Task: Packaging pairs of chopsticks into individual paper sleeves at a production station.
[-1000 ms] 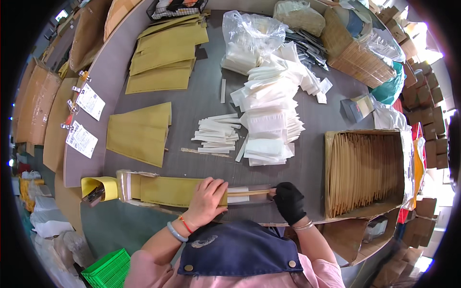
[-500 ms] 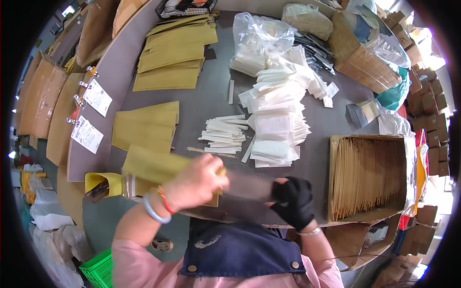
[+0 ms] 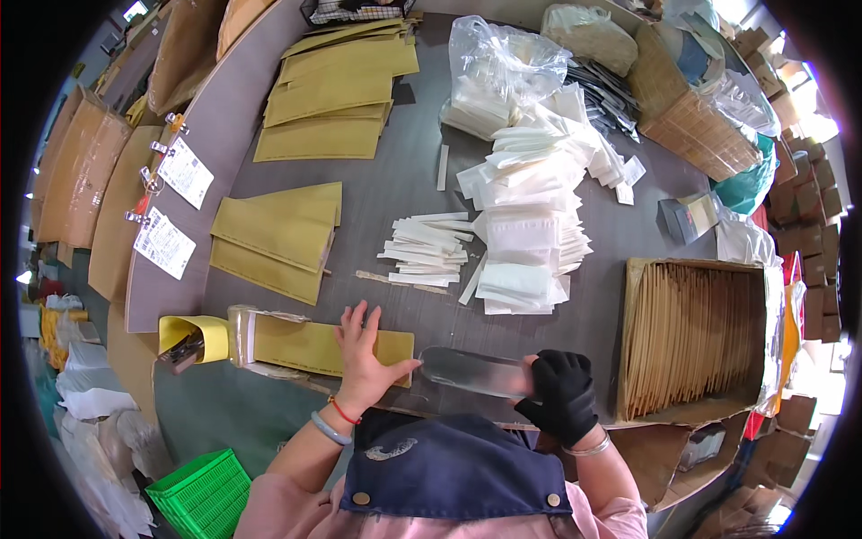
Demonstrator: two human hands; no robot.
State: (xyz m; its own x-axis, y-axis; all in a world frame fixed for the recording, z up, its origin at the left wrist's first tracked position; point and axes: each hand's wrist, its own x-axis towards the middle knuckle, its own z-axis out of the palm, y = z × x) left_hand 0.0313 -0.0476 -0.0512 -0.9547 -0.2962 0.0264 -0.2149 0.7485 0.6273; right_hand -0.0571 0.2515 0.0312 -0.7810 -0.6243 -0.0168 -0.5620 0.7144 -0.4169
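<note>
My bare left hand [image 3: 362, 366] lies with fingers spread on a long kraft paper piece [image 3: 301, 346] near the table's front edge. The left end of that piece sits in a cardboard holder wrapped in clear tape [image 3: 241, 337]. My right hand [image 3: 561, 395], in a black fingerless glove, grips a flat, shiny, greyish strip with a rounded end [image 3: 467, 370]. The strip points left, its tip close to my left thumb. Whether it is metal or clear plastic I cannot tell. Narrow white strips [image 3: 424, 251] and stacked white packets [image 3: 521, 238] lie beyond my hands.
Kraft pieces lie at the left [image 3: 278, 234] and in a far stack [image 3: 332, 99]. A carton of upright kraft pieces [image 3: 696, 341] stands at the right. A yellow holder [image 3: 214, 337] is at the left edge. Another carton [image 3: 700, 108] stands far right; a green crate [image 3: 202, 490] sits below.
My left hand has gone from gripping a raised kraft piece to lying spread on one at the table. The strip in my right hand, blurred before, now shows more clearly.
</note>
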